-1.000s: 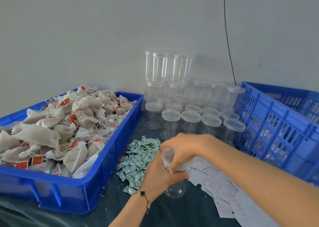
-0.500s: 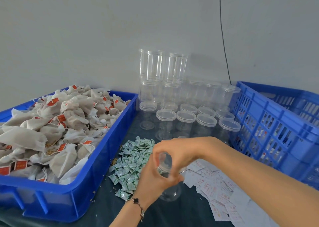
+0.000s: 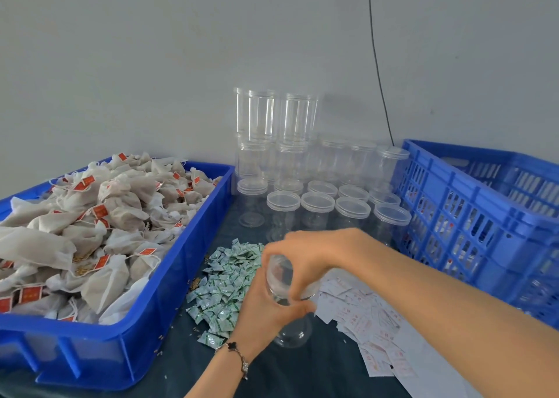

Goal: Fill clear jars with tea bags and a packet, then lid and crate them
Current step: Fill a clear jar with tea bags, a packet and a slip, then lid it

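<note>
Tea bags [image 3: 99, 231] are heaped in the blue tray [image 3: 169, 279] at far left, w/ the green packets [image 3: 225, 282] loose on the counter [image 3: 317, 367] just beside it. Left hand [image 3: 266, 305] wraps its grip round the body of the clear jar [image 3: 289, 307]; right hand [image 3: 308, 257] comes over the top, fingers curled on the lid [image 3: 279, 272], prob. unscrewing it.

Risks: the jar is empty, light and slick, so a hard twist could spin it in the left grip or pop it loose onto the packets, scattering them. The lid, once free, could drop among the paper slips [image 3: 372, 322] to the right. The right forearm hangs near the lidded jar rows [image 3: 317, 204]; a wide elbow swing could topple them vs. the blue crate [image 3: 484, 231].

Jar sits center, base at or just above the counter, can't tell which. Long axis runs near vertical, tilted slightly, mouth pointing up and a bit left.
</note>
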Motion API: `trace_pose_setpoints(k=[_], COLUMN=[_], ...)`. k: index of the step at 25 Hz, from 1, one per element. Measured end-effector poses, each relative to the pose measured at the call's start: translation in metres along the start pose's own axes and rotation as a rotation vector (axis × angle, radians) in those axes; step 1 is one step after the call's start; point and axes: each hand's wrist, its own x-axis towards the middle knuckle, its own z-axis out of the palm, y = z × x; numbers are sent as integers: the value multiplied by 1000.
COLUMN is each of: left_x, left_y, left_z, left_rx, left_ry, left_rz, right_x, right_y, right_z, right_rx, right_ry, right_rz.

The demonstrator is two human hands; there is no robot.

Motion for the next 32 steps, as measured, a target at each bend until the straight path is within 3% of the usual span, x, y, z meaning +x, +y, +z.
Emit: trace_pose_setpoints(k=[3, 5, 6, 9, 13, 16, 18, 22, 27, 32], left_x=[0, 0, 1, 0, 2, 24, 39, 57, 71, 77], left_y=[-1, -3, -3, -1, 16, 39, 52, 49, 30, 20], left_z=[-3, -3, -3, -2, -3, -19, -31, -43, -58, -69], left_rx=[45, 80, 84, 88, 19, 38, 86, 36, 76, 48], left_ry=[11, 3, 6, 8, 90, 262, 336, 480, 438, 381], left_rz=[-26, -35, -36, -39, -97, -72, -69, -116, -130, -146], right_x=[-10, -20, -22, -8, 21, 35, 44, 66, 121, 208], right_y=[25, 53, 71, 120, 139, 143, 137, 77, -18, -71], right_z=[-37, -50, -44, 17, 93, 97, 73, -10, -64, -72], right_rx=[137, 262, 307, 541, 987, 817, 626, 487, 145, 138], right_ry=[369, 633, 677, 560, 692, 536, 539, 615, 670, 382], right_rz=[-126, 59, 205, 480, 608, 673, 623, 188, -174, -199])
